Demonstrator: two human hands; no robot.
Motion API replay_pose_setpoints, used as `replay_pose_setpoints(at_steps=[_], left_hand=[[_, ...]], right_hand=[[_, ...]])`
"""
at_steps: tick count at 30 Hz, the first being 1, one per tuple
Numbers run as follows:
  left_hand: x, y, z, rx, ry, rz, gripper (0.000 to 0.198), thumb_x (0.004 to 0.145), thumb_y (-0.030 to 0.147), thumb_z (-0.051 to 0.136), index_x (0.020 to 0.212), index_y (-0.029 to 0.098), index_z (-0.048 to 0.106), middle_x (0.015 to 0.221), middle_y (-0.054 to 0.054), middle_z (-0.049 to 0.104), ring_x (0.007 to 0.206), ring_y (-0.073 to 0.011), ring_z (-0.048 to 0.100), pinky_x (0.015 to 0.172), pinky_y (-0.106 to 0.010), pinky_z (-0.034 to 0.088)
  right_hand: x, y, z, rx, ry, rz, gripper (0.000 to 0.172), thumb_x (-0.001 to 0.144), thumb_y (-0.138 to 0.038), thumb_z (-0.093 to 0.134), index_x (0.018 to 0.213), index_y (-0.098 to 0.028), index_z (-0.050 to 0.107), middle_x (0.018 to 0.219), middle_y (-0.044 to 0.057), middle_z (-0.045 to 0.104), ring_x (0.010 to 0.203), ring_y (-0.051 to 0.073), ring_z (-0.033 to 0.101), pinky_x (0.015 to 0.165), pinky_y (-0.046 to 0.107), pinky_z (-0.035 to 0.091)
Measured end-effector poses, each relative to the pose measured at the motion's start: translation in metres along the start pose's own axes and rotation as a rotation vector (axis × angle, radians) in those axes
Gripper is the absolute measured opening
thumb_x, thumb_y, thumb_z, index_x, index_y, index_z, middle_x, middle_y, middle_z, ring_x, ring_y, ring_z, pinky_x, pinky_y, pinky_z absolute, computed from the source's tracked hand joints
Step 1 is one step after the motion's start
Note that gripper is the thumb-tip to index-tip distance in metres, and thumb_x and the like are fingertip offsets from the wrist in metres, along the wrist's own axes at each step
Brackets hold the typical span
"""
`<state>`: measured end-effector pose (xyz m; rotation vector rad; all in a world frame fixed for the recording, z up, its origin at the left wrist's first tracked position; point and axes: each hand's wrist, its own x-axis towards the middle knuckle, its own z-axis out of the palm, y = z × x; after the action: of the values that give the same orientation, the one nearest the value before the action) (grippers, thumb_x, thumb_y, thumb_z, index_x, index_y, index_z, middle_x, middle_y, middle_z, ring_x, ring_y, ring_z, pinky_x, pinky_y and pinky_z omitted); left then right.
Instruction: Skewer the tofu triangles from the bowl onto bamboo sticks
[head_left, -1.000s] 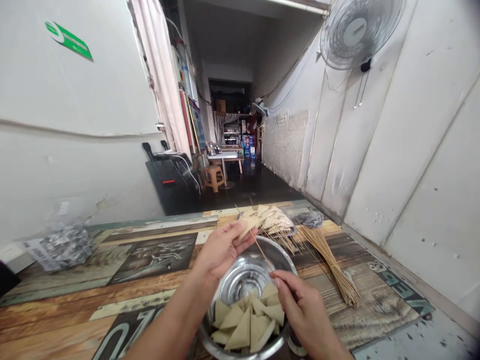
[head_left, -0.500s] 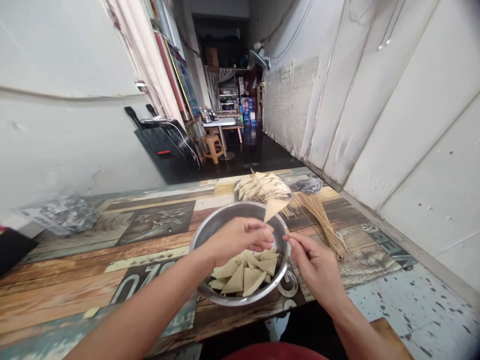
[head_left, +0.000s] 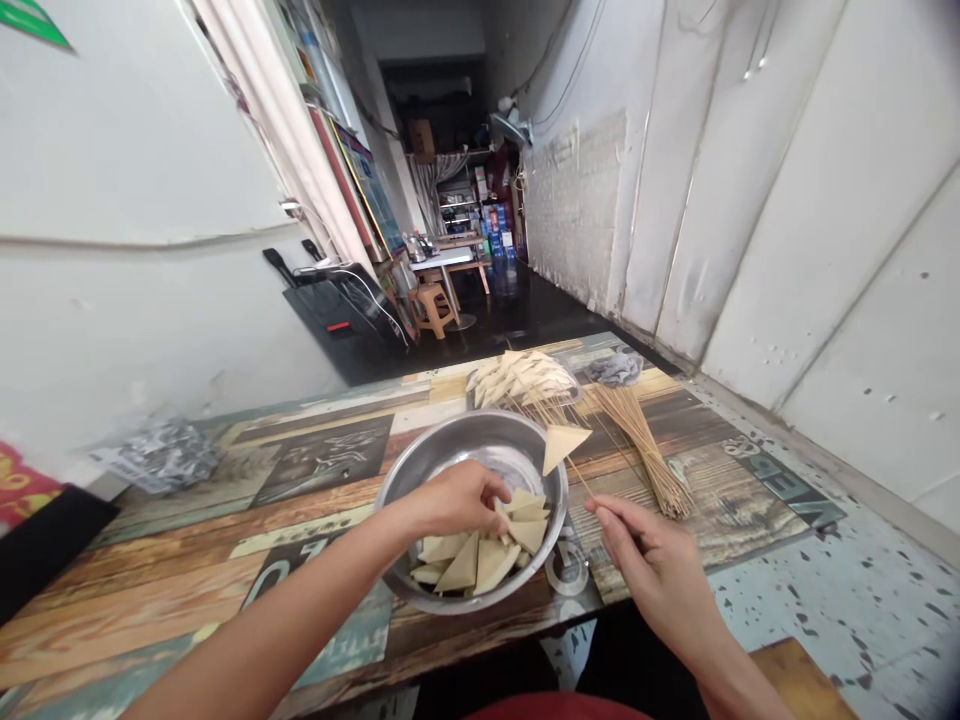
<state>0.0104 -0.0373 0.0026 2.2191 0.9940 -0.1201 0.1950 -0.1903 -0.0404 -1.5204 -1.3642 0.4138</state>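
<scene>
A metal bowl (head_left: 390,480) near the table's front edge holds several pale triangular pieces (head_left: 459,566). My left hand (head_left: 466,498) reaches down into the bowl, its curled fingers at the triangles; whether one is gripped is hard to tell. Right of the bowl, my right hand (head_left: 646,545) pinches a thin wooden skewer (head_left: 581,476) with one triangle (head_left: 564,445) on its tip. Behind the bowl, a tray is heaped with skewered triangles (head_left: 523,376). A bundle of bare skewers (head_left: 646,455) lies at the right.
The wood-patterned table (head_left: 315,520) carries a grey crumpled cloth or bag (head_left: 616,367) at the back right and a clear bag of silvery packets (head_left: 169,455) at the left. A stool (head_left: 433,308) stands far behind.
My left hand has moved down from the skewered triangle into the bowl. My right hand has shifted slightly right and down with the skewer. The camera view has tilted a little.
</scene>
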Motion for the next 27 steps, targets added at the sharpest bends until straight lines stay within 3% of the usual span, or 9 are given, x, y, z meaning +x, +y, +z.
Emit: replay_pose_setpoints(at_steps=[4,8,13,16,20,24,27], left_hand=[[0.007,0.001,0.012,-0.157,0.071,0.01,0.044,0.057,0.031,0.066,0.097,0.013,0.066,0.071,-0.003,0.064,0.065,-0.016,0.056,0.058,-0.023,0.038],[0.008,-0.004,0.02,-0.063,0.12,-0.062,0.043,0.055,0.027,0.066,0.096,0.014,0.067,0.062,-0.001,0.063,0.058,-0.0169,0.055,0.053,-0.023,0.036],[-0.001,-0.004,0.01,0.048,0.252,0.005,0.016,0.064,0.024,0.057,0.071,0.019,0.071,0.064,-0.003,0.067,0.061,-0.017,0.059,0.055,-0.022,0.036],[-0.006,-0.001,0.007,0.022,0.166,-0.027,0.02,0.064,0.029,0.059,0.078,0.021,0.071,0.055,-0.001,0.065,0.053,-0.0161,0.058,0.051,-0.022,0.035],[-0.002,0.001,0.018,-0.12,0.044,-0.084,0.033,0.066,0.043,0.058,0.088,0.02,0.068,0.053,-0.001,0.064,0.048,-0.0158,0.057,0.048,-0.022,0.036],[0.01,0.002,0.033,-0.018,0.193,-0.104,0.04,0.063,0.056,0.056,0.071,0.018,0.067,0.051,-0.002,0.062,0.05,-0.0156,0.056,0.047,-0.023,0.033],[0.016,0.006,0.034,0.081,0.32,-0.095,0.034,0.062,0.051,0.059,0.06,0.017,0.064,0.052,-0.002,0.06,0.05,-0.0151,0.055,0.048,-0.023,0.032]], right_hand=[[-0.001,0.0,-0.001,-0.011,0.016,-0.021,0.024,0.086,-0.03,0.045,0.089,-0.016,0.064,0.054,0.0,0.055,0.048,0.013,0.055,0.045,0.02,0.043],[-0.004,0.003,-0.001,0.019,0.022,-0.014,0.024,0.086,-0.031,0.045,0.09,-0.017,0.064,0.053,0.0,0.056,0.047,0.013,0.055,0.042,0.019,0.043],[-0.006,0.008,0.001,0.047,0.033,0.0,0.024,0.086,-0.032,0.046,0.091,-0.017,0.064,0.053,0.0,0.057,0.046,0.013,0.055,0.042,0.019,0.044],[-0.005,0.006,0.002,0.033,0.034,-0.024,0.023,0.086,-0.031,0.046,0.089,-0.017,0.065,0.06,0.002,0.062,0.049,0.013,0.057,0.047,0.02,0.047],[-0.004,0.002,0.003,0.027,0.022,-0.036,0.023,0.086,-0.03,0.046,0.089,-0.017,0.065,0.059,0.002,0.061,0.052,0.014,0.059,0.053,0.021,0.049],[-0.005,0.001,0.004,0.012,0.045,-0.055,0.024,0.086,-0.03,0.046,0.089,-0.017,0.065,0.063,0.003,0.065,0.052,0.014,0.06,0.054,0.021,0.05],[-0.007,0.002,0.002,0.004,0.059,-0.07,0.023,0.086,-0.03,0.046,0.09,-0.017,0.065,0.069,0.005,0.068,0.058,0.016,0.063,0.057,0.022,0.051]])
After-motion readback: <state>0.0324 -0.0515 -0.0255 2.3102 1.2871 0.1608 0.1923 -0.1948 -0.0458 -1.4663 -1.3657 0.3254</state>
